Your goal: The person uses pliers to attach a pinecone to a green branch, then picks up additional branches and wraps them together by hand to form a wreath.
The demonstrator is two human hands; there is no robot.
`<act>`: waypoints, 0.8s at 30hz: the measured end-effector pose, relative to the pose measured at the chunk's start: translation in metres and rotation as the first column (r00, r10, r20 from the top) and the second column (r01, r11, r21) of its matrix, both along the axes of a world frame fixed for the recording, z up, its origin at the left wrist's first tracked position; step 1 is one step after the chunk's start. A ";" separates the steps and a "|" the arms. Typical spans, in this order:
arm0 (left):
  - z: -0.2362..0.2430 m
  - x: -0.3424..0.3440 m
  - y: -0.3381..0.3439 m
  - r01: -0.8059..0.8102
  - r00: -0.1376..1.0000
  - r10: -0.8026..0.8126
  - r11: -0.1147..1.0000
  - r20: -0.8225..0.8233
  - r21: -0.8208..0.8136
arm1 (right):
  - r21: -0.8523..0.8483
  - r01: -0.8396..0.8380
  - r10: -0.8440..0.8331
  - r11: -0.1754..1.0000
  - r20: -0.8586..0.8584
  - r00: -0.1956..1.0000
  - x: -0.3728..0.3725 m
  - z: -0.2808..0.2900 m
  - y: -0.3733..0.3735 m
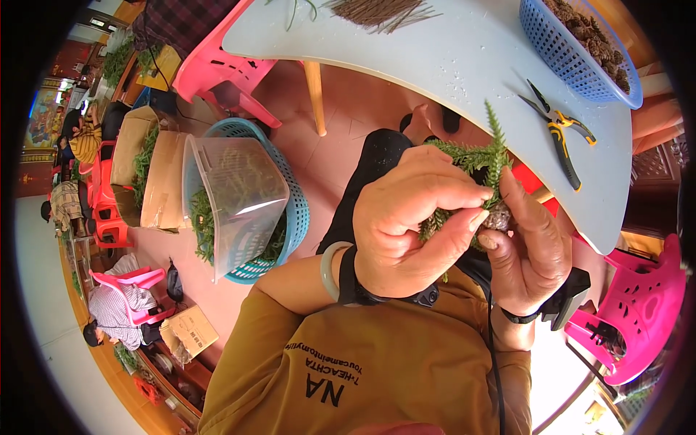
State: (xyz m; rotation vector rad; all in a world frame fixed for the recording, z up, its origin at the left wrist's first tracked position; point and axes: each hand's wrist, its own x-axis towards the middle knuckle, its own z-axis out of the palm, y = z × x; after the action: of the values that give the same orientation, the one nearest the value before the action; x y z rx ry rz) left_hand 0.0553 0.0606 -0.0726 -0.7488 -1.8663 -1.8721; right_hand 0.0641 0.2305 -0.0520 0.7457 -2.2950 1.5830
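Observation:
A green sprig of needle-like leaves (495,148) stands up between my hands in front of my chest. My left hand (413,225) is closed, with thumb and forefinger pinching at the base of the sprig. More green needles show behind and under these fingers. In the fingers of my right hand (533,250) sits a small brownish pine cone (499,217), touching the foot of the greenery. Whether a wire joins cone and sprig is hidden by the fingertips.
On the pale table (435,65) lie yellow-black pliers (558,130) and a bundle of brown stems (377,11). A blue basket (573,61) holds pine cones. To the left stand a teal basket (293,210), a clear bin (239,196) and a cardboard box (163,181). Pink chairs and other people are around.

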 end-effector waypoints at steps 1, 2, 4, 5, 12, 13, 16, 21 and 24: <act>0.000 0.001 0.001 0.001 1.000 -0.001 1.000 0.000 0.000 | -0.023 0.001 -0.002 1.000 -0.008 1.000 0.001 -0.002 -0.001; -0.001 0.003 0.002 -0.008 1.000 0.008 1.000 -0.001 0.028 | -0.046 0.002 -0.003 0.999 -0.015 1.000 0.001 -0.003 -0.002; -0.003 0.006 0.006 -0.027 1.000 0.028 0.996 -0.002 0.085 | -0.052 -0.011 0.011 0.999 -0.016 1.000 0.001 -0.001 -0.003; -0.002 0.006 0.006 -0.029 1.000 0.029 0.996 -0.002 0.086 | -0.058 -0.026 0.025 0.998 -0.016 1.000 0.000 0.001 -0.003; -0.002 0.007 0.007 -0.037 0.999 0.043 0.985 -0.033 0.166 | -0.093 -0.044 0.041 0.995 -0.036 0.999 0.001 -0.003 -0.007; -0.002 0.007 0.008 -0.038 0.998 0.044 0.985 -0.034 0.167 | -0.082 -0.056 0.054 0.995 -0.032 0.998 0.002 -0.001 -0.006; -0.004 0.009 0.012 -0.035 0.999 0.040 0.968 -0.014 0.248 | -0.103 -0.054 0.054 0.993 -0.009 0.999 0.003 -0.003 -0.006; 0.002 0.008 0.011 -0.114 0.993 0.105 0.977 0.057 0.179 | -0.097 -0.074 0.076 0.993 0.021 0.997 -0.002 0.004 -0.002; 0.008 0.006 0.002 -0.133 0.990 0.133 0.991 -0.045 0.004 | -0.032 -0.066 0.065 0.997 -0.032 0.997 -0.007 0.015 0.005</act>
State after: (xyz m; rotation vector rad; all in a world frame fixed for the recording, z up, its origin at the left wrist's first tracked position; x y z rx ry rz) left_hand 0.0608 0.0626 -0.0649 -0.6436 -1.8401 -1.7590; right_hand 0.0576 0.2356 -0.0368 0.8391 -2.2393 1.6216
